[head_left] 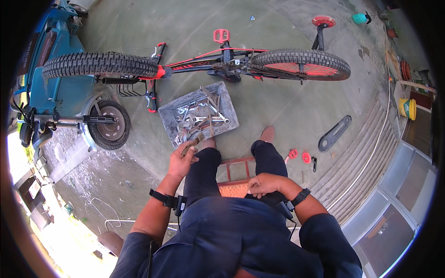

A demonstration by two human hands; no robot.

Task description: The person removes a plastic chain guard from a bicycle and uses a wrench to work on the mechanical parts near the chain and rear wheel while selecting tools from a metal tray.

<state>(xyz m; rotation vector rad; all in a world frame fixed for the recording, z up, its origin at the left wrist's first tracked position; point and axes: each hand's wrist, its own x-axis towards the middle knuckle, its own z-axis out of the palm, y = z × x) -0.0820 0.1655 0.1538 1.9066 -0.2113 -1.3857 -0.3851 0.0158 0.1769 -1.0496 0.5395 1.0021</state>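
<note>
My left hand [181,161] is closed round a small brush [190,147] with a brown handle, its bristle end pointing at the near edge of a grey tray [167,121]. In that tray lies a jumble of spanners [220,120] and other tools. My right hand [263,185] hangs low over my thigh, fingers curled together by the woven seat of a red-framed stool [232,189]; whatever they may hold is hidden. Beyond the tray a bicycle [232,65] with red parts stands upside down, its wheels up. A red pedal [221,35] shows on its far side.
A black chain guard [334,133] lies on the floor at right, near a loose red pedal [292,154], a red disc [306,157] and a small crank-like black part [314,164]. At left stands a blue three-wheeler [55,88]. A yellow bucket [408,109] sits at far right.
</note>
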